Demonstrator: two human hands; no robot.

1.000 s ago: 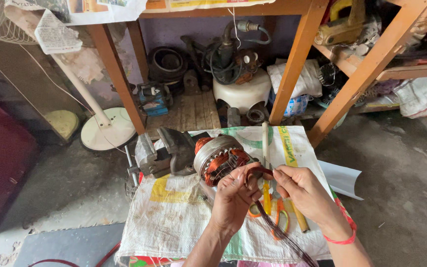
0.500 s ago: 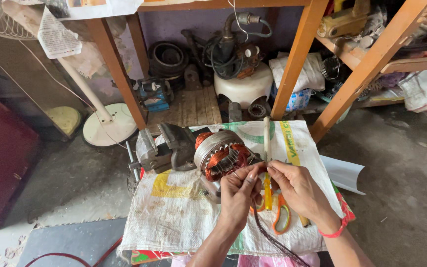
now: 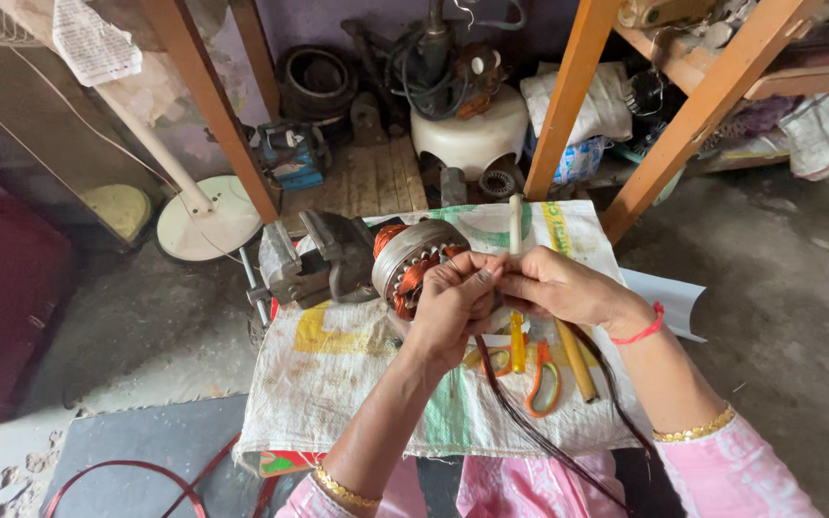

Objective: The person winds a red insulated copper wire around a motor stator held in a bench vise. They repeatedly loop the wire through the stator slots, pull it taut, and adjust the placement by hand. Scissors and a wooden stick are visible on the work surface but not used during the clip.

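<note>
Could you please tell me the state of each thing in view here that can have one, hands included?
left hand: closed, pinching the white tube.
right hand: closed, pinching the same tube.
white tube: upright, held between both hands.
motor stator: clamped in the vise, copper windings exposed.
bench vise: shut on the stator.
scissors: lying closed on the sack.
dark wires: loose, trailing from the hands toward the lap.

One stator (image 3: 413,267), one vise (image 3: 314,259), one scissors (image 3: 541,376)

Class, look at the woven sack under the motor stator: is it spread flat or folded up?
Spread flat. The woven sack lies open across the work surface, with the motor stator, vise and orange-handled scissors resting on it.
</note>
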